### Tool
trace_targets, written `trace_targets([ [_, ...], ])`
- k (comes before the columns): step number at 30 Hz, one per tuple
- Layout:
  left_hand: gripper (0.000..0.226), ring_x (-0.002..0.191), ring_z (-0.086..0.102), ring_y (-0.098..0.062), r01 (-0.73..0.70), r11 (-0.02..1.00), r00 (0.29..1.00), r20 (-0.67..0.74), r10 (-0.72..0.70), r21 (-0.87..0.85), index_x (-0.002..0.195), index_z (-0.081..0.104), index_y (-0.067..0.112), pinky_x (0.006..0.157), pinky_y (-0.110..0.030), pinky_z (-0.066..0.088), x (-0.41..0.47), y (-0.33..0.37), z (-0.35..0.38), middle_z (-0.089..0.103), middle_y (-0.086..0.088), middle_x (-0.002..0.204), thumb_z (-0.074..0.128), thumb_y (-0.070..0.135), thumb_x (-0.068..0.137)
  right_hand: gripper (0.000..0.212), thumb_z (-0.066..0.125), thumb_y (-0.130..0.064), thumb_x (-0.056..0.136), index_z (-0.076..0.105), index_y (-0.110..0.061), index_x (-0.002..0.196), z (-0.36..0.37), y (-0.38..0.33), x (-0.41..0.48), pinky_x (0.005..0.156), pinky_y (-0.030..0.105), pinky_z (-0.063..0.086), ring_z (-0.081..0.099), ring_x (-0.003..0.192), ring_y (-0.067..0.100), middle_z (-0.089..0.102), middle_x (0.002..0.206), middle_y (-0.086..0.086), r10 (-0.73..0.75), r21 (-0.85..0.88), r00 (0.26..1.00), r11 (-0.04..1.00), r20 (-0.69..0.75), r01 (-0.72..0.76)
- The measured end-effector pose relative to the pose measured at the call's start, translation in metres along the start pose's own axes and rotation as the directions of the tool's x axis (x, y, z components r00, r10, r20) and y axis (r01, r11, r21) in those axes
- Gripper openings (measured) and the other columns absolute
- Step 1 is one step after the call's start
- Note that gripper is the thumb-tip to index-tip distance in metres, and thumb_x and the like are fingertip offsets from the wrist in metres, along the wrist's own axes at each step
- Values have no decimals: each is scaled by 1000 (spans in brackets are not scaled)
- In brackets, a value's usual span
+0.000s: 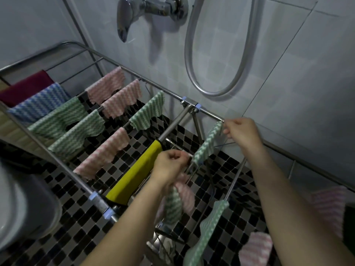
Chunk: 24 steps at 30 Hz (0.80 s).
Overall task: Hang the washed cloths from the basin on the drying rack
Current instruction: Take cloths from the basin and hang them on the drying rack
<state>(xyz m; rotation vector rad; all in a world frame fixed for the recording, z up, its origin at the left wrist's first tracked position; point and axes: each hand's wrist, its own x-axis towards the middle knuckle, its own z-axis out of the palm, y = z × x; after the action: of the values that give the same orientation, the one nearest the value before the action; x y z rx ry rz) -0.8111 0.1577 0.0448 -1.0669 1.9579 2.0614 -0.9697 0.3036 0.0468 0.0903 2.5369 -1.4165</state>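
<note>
A green-and-white striped cloth (208, 142) lies stretched along a bar of the steel drying rack (119, 68). My right hand (242, 133) pinches its far end near the rack's back rail. My left hand (171, 166) grips its near end, and more green and pink cloths (177, 198) dangle below that hand. Several pink, green, blue and maroon cloths hang on the bars to the left. A yellow cloth (136, 173) drapes over the bar just left of my left hand. Part of the grey basin (28, 212) shows at the lower left.
A chrome tap (148, 10) and a looped shower hose (221, 54) hang on the tiled wall behind the rack. Another green cloth (207, 229) and pink cloths (256, 246) hang at the lower right. The floor is black-and-grey mosaic tile.
</note>
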Motion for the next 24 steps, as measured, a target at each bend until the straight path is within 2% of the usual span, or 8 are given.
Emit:
trace_targets([
  [2, 10, 59, 58, -7, 14, 992, 999, 48, -8, -123, 88, 69, 8, 57, -21, 55, -18, 2, -11, 65, -2, 76, 61, 9, 92, 19, 59, -23, 92, 71, -15, 79, -16, -15, -35, 44, 17, 42, 59, 62, 14, 70, 73, 5, 27, 158, 970, 985, 243, -67],
  [6, 13, 58, 51, -8, 35, 948, 997, 71, -13, -316, 92, 70, 10, 56, -22, 45, -51, 6, -30, 56, 1, 61, 60, 19, 92, 34, 58, -37, 89, 67, -17, 115, -27, -16, -106, 63, 26, 50, 66, 99, 17, 72, 109, 5, -14, 233, 743, 953, 669, -192],
  [9, 18, 50, 49, -10, 78, 851, 984, 176, 17, -519, 92, 66, 12, 49, -21, 45, -75, 16, -34, 50, 2, 59, 60, 28, 90, 50, 63, -37, 83, 57, -24, 131, -13, -8, -144, 82, 39, 57, 55, 123, 16, 59, 132, 2, -56, 255, 592, 932, 804, -257],
  [13, 22, 43, 50, -10, 119, 669, 964, 247, 100, -734, 89, 61, 12, 43, -19, 46, -96, 24, -27, 47, 3, 62, 62, 33, 82, 54, 62, -23, 88, 46, -22, 139, -4, -3, -175, 95, 57, 49, 60, 119, 29, 63, 129, 7, -175, 335, 469, 898, 866, -283],
  [16, 18, 49, 49, -8, 105, 579, 969, 213, 122, -809, 85, 62, 16, 45, -18, 47, -104, 30, -22, 48, 3, 66, 67, 32, 78, 54, 67, -18, 85, 48, -19, 136, -4, -2, -187, 93, 59, 49, 63, 111, 33, 66, 121, 10, -194, 356, 474, 892, 859, -278],
  [19, 17, 58, 52, -12, 52, 542, 987, 126, 100, -839, 95, 64, 13, 54, -24, 50, -114, 34, -22, 54, -2, 73, 69, 14, 79, 42, 66, -18, 84, 59, -8, 124, -7, -1, -197, 82, 46, 53, 66, 93, 28, 70, 106, 12, -221, 428, 559, 862, 799, -271],
  [22, 45, 71, 62, -20, -41, 680, 990, 63, 128, -732, 122, 56, 12, 66, -33, 55, -124, 28, -21, 64, -10, 87, 62, -5, 81, 39, 63, -18, 86, 60, -6, 123, -15, 1, -202, 79, 42, 54, 65, 93, 28, 68, 110, 17, -220, 537, 655, 775, 723, -333],
  [24, 60, 82, 66, -25, -48, 777, 992, 61, 111, -628, 129, 51, 14, 73, -38, 58, -130, 20, -21, 69, -11, 97, 69, -2, 74, 36, 61, -18, 88, 61, -9, 123, -23, 2, -203, 81, 44, 53, 66, 93, 29, 69, 112, 17, -233, 563, 696, 774, 679, -290],
])
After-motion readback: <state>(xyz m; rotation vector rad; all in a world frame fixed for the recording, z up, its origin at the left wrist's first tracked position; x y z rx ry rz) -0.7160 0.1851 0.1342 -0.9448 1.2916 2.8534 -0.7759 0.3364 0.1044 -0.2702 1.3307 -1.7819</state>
